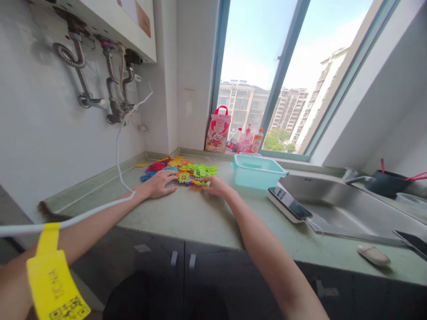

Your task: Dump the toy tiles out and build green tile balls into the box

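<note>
A low heap of colourful flat plastic building pieces (200, 170) lies on the counter, grouped in red, blue, orange and green. At the heap's left front side is my left hand (160, 184), palm down with its thumb apart from the fingers; I see nothing gripped in it. My right hand (216, 186) is at the right front edge, its thumb and fingers closed about a small green plastic piece (204, 183). Between the two hands sits a square green piece (183, 178) at the front of the heap.
To the right stand a turquoise basin (256, 171), a phone on a white box (290, 203) and a steel sink (333, 202). A white cable (100, 208) with a yellow tag (56, 280) crosses in front of my left arm. Bottles (246, 141) and a pink bag (218, 132) line the windowsill.
</note>
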A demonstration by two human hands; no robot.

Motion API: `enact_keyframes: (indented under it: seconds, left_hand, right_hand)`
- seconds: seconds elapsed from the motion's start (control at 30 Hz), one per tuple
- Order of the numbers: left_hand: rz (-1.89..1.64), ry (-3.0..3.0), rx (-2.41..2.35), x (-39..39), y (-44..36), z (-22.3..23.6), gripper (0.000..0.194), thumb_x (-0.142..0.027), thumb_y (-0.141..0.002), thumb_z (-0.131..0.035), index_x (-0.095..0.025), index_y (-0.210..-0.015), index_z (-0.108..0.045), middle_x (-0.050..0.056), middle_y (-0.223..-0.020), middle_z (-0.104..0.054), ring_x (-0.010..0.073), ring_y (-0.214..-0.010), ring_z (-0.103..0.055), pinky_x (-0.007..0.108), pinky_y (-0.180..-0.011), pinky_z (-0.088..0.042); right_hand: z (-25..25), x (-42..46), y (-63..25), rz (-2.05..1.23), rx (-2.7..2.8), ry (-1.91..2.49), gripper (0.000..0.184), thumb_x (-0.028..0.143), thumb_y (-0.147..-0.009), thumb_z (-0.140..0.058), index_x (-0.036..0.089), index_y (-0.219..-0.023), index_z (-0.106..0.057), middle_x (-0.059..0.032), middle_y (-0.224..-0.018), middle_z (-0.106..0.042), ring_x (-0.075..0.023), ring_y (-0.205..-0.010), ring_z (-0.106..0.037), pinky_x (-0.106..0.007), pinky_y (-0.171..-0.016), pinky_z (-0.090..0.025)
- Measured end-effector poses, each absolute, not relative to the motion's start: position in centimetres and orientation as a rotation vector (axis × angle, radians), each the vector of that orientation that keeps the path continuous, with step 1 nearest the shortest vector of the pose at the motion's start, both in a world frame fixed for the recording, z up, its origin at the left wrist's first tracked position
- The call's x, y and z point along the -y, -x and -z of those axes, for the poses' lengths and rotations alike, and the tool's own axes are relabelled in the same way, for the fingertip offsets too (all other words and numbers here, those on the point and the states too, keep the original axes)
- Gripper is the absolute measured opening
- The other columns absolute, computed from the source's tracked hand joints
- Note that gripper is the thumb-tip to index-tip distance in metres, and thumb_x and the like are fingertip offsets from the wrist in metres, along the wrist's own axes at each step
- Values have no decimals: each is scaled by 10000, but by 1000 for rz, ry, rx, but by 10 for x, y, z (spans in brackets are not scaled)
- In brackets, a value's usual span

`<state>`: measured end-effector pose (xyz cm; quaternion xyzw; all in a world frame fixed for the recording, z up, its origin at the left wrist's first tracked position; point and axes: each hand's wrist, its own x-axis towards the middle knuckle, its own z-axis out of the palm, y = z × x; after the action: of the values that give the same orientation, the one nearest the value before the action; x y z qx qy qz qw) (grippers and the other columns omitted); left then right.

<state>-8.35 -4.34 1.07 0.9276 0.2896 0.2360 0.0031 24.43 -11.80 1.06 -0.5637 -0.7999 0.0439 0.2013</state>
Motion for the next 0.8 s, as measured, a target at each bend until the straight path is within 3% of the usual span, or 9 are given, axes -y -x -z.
enact_keyframes:
  seconds: [0.1, 0.23, 0.37, 0.5, 0.67, 0.8]
  left_hand:
    - [-781, -2914, -996, 50, 82, -13, 445, -551, -875, -691, -256, -1199, -766, 125, -1434, -648, 365, -1403, -528, 536, -1241, -325]
    - [-788, -3063, -1104, 63, 81, -23, 509, -537, -892, -672, -237, -1301, -713, 158, -1465, -616, 376, -1375, -536, 552, -1197, -350]
    - [-660, -3203, -847, 66, 79, -30, 497, -465, -938, -650, -304, -1408, -665, 128, -1499, -602, 357, -1375, -544, 546, -1167, -370]
    - [-557, -3190, -664, 52, 73, -37, 404, -428, -956, -652, -334, -1344, -715, 94, -1353, -707, 307, -1257, -640, 481, -1123, -428]
    - [-416, -3075, -659, 26, 66, -59, 370, -440, -819, -774, -313, -1166, -800, 64, -1194, -783, 295, -1110, -721, 404, -1025, -515]
    - [-531, -2912, -734, -3, 54, -76, 468, -481, -803, -786, -292, -1231, -776, 39, -1217, -784, 293, -1090, -731, 389, -980, -549]
  right_hand:
    - [-13, 122, -235, -87, 2281, 1555, 435, 511, -940, -718, 329, -1334, -754, -32, -1185, -790, -238, -987, -745, -298, -877, -542]
    - [-15, 123, -224, -33, 2291, 1559, 416, 481, -945, -719, 359, -1341, -751, -37, -1109, -804, -252, -1026, -747, -305, -901, -543]
    - [-13, 121, -209, -9, 2271, 1548, 451, 500, -893, -777, 350, -1318, -770, -57, -1072, -809, -279, -1002, -755, -326, -883, -558]
    - [-13, 121, -198, 21, 2277, 1513, 408, 518, -908, -758, 372, -1289, -776, -36, -1075, -807, -259, -1011, -754, -315, -883, -554]
    - [-15, 115, -220, 20, 2191, 1490, 439, 453, -880, -794, 339, -1302, -761, -10, -897, -799, -223, -859, -756, -297, -823, -549]
    - [-7, 105, -248, 144, 1880, 1514, 507, 350, -925, -724, 272, -1421, -657, -51, -1095, -795, -224, -948, -752, -340, -908, -557]
